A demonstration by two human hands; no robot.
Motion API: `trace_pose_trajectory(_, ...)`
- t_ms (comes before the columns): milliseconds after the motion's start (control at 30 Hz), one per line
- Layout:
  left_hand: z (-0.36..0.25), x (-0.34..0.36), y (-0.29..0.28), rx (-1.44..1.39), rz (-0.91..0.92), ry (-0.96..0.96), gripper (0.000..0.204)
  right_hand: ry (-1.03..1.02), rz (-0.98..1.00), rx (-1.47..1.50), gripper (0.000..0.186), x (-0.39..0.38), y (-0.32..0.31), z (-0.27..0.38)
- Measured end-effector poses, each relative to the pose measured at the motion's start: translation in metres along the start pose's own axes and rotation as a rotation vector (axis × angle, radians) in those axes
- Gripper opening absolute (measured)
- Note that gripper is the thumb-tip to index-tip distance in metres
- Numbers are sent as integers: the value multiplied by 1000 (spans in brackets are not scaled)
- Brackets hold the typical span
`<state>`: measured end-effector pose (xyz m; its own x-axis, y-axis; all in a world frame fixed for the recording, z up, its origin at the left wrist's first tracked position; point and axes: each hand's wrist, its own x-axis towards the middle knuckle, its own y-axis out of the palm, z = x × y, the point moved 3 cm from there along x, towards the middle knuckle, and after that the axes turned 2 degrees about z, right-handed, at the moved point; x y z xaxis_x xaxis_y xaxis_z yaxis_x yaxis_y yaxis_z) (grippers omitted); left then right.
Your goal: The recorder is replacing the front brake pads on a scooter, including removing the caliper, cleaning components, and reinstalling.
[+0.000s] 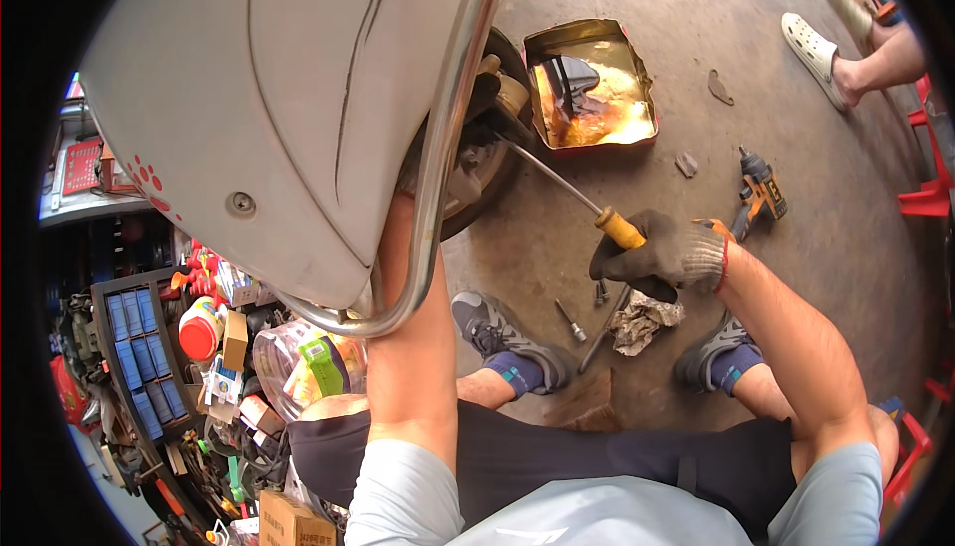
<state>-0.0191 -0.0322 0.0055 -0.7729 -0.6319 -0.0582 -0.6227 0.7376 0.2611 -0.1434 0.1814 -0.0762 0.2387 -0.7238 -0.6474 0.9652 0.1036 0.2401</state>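
Note:
My right hand [665, 253], in a grey and black work glove, is closed around the yellow handle of a screwdriver [619, 228]. The screwdriver's long metal shaft slants up and left, its tip end running in beside a dark wheel area [509, 148] under a scooter-like vehicle. My left forearm [413, 367] reaches up behind a bent chrome bar [445, 148] and beneath a scratched white body panel [298, 79]. Panel, bar and shadowed parts cover most of my left hand, so its fingers and any hold are unclear.
A gold-lined square tin [637, 138] with a black part and brownish liquid lies ahead. On the floor are a cordless power tool [761, 193], a bolt-like piece [570, 321], a bar [605, 327] and a crumpled rag [645, 325]. Clutter fills the left; another person's clog [811, 54] is far right.

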Motion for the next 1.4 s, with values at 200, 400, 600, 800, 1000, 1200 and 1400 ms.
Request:
trace_pose_trajectory(200, 39, 25, -41, 248, -97, -54, 26, 44, -47, -50, 25, 16, 2, -6)
trace_pose_trajectory(400, 35, 23, -24, 273, -53, -50, 27, 110, -114, -119, 26, 19, 2, -6)
trace_pose_trajectory(600, 36, 24, -29, 439, -140, -69, 29, 91, -165, -162, 23, 25, 2, -10)
trace_pose_trajectory(800, 38, 25, -26, 434, -141, -74, 29, 83, -198, -194, 21, 27, 1, -13)
trace_pose_trajectory(1000, 41, 28, -27, 471, -158, -69, 28, 90, -263, -231, 19, 31, -2, -16)
trace_pose_trajectory(1200, 44, 31, -34, 532, -170, -41, 28, 40, -327, -287, 20, 35, 0, -18)
trace_pose_trajectory(1400, 42, 31, -32, 398, -121, -25, 34, 107, -155, -187, 20, 21, -11, -5)
